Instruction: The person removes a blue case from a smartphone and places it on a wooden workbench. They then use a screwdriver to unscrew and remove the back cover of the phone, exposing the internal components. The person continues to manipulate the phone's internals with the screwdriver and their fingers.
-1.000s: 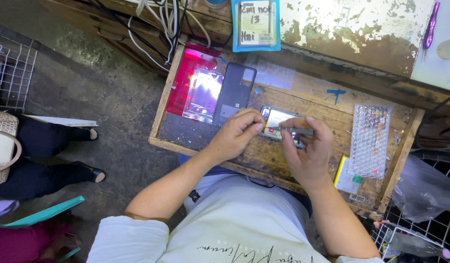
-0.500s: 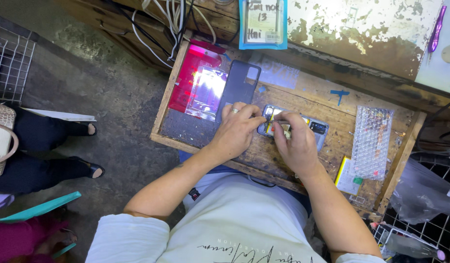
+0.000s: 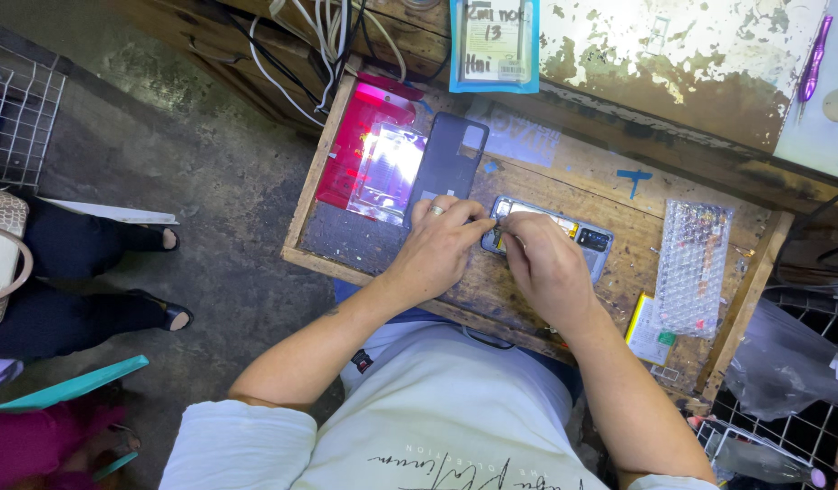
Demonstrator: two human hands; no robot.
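An opened phone (image 3: 564, 231) with its insides showing lies on a worn wooden tray-like work board (image 3: 618, 281). My left hand (image 3: 437, 249), a ring on one finger, presses fingertips on the phone's left end. My right hand (image 3: 546, 272) rests over the phone's middle, fingers pinched at the same spot; whether it holds a small tool is hidden. A dark phone back cover (image 3: 448, 168) lies just beyond my left hand.
A red pad with a shiny foil sheet (image 3: 383, 168) lies at the board's left. A strip of bubble wrap (image 3: 691, 263) and a small yellow-green packet (image 3: 650, 331) sit at the right. Cables (image 3: 328, 36) hang behind. Another person's legs (image 3: 92, 272) are at the left.
My right hand has come down from holding the phone part above the board onto the phone lying flat. Both hands now meet at its left end.
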